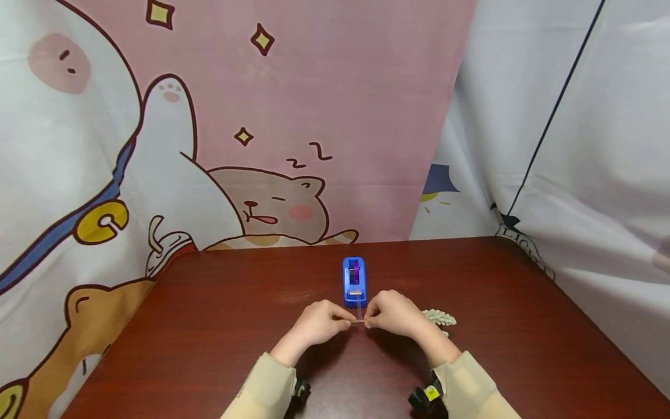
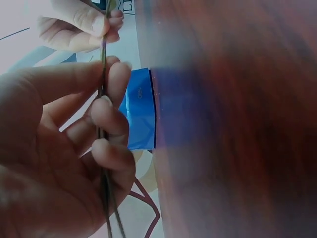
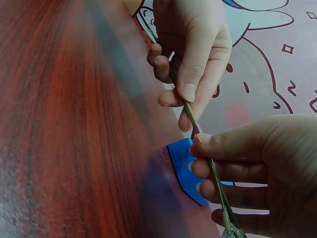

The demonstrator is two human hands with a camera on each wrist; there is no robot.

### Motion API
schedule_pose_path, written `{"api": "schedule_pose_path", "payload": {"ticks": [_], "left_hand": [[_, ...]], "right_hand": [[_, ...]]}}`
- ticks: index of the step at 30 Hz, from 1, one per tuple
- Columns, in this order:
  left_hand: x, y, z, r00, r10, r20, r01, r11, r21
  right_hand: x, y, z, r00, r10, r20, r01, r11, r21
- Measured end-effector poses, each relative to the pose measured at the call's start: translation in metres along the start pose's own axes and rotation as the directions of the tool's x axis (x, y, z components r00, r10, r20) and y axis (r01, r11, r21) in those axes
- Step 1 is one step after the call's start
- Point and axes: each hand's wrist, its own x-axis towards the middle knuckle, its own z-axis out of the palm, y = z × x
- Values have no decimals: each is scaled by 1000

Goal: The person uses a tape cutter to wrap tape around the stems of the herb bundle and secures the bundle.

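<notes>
My left hand (image 1: pixel 316 323) pinches thin green stems (image 2: pixel 118 220) between thumb and fingers, their lower ends trailing past its palm in the left wrist view. Close beside it, my right hand (image 1: pixel 395 314) pinches the same stems, leaving a short stretch between the fingertips. A strip of purplish clear tape (image 1: pixel 359 309) runs from the blue tape dispenser (image 1: pixel 355 279) down to that stretch. Beyond the right hand, pale green leafy heads (image 1: pixel 441 317) of the stems stick out; a textured one (image 3: pixel 233 232) shows at the bottom of the right wrist view.
The dispenser stands on a dark red-brown wooden table (image 1: pixel 235 349), just in front of the hands. A printed cartoon cloth (image 1: pixel 366 116) hangs behind the table, and white cloth (image 1: pixel 591 174) hangs along the right side.
</notes>
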Motion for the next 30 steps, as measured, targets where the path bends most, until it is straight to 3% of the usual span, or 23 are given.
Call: {"api": "schedule_pose_path", "payload": {"ticks": [6,11,15,21,30], "left_hand": [[2,-4,-4,996,12,89,-8,999,-50],[7,-8,-8,980,4,200,28,988,-155],[11,-7,-10,968,-2,250,53,979,-198],[14,-8,-10,960,-14,278,85,965,-247],[16,-13,-8,972,35,231,32,959,-281]], "right_hand": [[3,-1,-1,999,28,25,-28,1000,-6],[8,-2,-2,998,33,56,-31,999,-28],[12,-2,-3,997,31,74,-27,999,-46],[14,0,-2,996,40,86,-36,998,-47],[11,-1,-7,997,20,74,-21,1000,18]]}}
